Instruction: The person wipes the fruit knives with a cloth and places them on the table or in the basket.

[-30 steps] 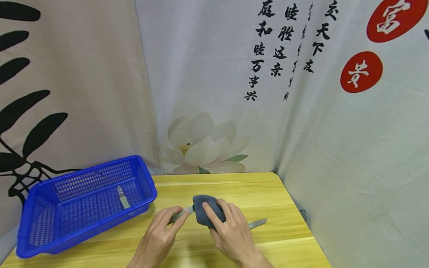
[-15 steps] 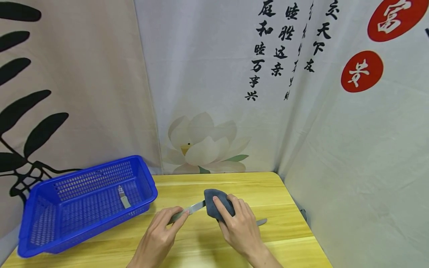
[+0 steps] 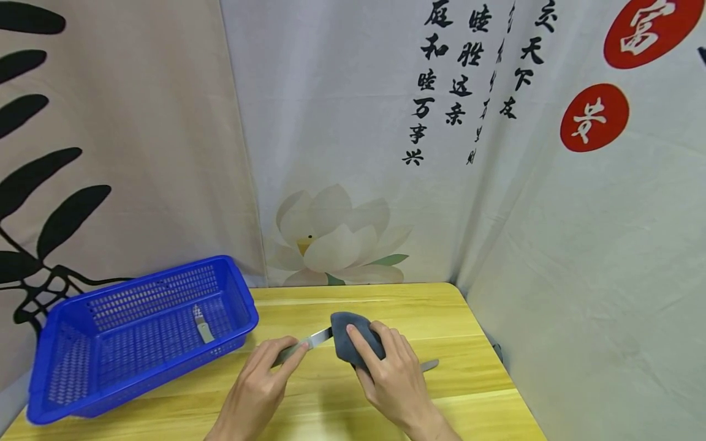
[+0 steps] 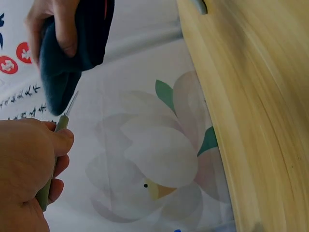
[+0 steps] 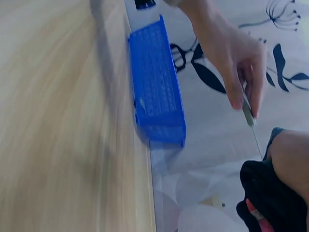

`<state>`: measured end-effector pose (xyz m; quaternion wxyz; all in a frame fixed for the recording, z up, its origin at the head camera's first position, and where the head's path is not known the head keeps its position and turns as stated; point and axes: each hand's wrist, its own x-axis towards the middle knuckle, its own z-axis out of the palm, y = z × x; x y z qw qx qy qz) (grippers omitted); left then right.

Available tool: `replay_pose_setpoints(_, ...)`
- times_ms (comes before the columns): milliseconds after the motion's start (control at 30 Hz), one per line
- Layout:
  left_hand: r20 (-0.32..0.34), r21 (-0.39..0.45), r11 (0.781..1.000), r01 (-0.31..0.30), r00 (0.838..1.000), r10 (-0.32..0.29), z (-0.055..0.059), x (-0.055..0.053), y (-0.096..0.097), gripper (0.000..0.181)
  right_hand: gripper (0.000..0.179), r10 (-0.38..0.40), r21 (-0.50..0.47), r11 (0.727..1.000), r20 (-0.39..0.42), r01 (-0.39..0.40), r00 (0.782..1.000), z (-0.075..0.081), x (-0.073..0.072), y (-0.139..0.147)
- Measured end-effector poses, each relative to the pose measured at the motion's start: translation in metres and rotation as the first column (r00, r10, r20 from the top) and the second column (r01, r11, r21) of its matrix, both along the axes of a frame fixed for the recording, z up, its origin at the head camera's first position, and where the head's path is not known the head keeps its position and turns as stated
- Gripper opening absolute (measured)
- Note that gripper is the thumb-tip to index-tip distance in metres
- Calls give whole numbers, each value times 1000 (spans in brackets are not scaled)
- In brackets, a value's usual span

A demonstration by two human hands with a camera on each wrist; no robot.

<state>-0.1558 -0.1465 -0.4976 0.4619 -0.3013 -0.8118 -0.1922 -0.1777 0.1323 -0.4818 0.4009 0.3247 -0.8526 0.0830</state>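
Note:
My left hand (image 3: 259, 373) holds a knife by its grey-green handle (image 4: 62, 123), with thumb and fingers around it. The knife's silver blade (image 3: 318, 339) points up and right, and its far end runs into a dark blue-grey cloth (image 3: 343, 352). My right hand (image 3: 394, 373) grips this cloth, which is folded thick, with the forefinger laid along its top. In the right wrist view, a bit of red shows on the dark cloth (image 5: 265, 188). A second knife (image 3: 429, 365) lies on the table, mostly hidden behind my right hand.
A blue perforated basket (image 3: 138, 373) stands at the left of the wooden table (image 3: 298, 306). Inside it lies a small utensil (image 3: 204, 327) with a pale handle. Printed curtains (image 3: 353, 122) hang close behind and beside the table.
My right hand slid the cloth rightward along the blade, baring more of it, then came slightly back left. My left hand stays nearly in place, holding the knife.

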Motion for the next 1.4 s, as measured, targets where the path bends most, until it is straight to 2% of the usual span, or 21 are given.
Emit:
replay_pose_setpoints(167, -11, -3, 1000, 6, 1000, -6, 0, 0, 2, 53, 86, 40, 33, 999, 26, -40, 999, 1, 11, -15)
replay_pose_setpoints(367, -30, -3, 1000, 13, 999, -13, 0, -1, 3, 54, 93, 79, 64, 995, 6, -79, 997, -2, 15, -27)
replay_pose_setpoints(567, -26, -2, 1000, 20, 999, -20, 0, 1, 3, 54, 87, 59, 84, 995, 20, -60, 998, -3, 15, -29)
replay_pose_setpoints(733, -28, -10, 1000, 23, 999, -24, 0, 2, 3, 55, 84, 35, 102, 994, 11, -36, 999, -3, 13, -26)
replay_pose_setpoints(1000, -26, -5, 999, 33, 999, -33, 0, 1, 3, 54, 87, 33, 76, 997, -32, -30, 999, -3, 5, -20)
replay_pose_setpoints(1400, -36, -14, 1000, 16, 999, -17, 0, 2, 1, 54, 82, 4, 42, 999, -28, -3, 1000, -7, -6, -6)
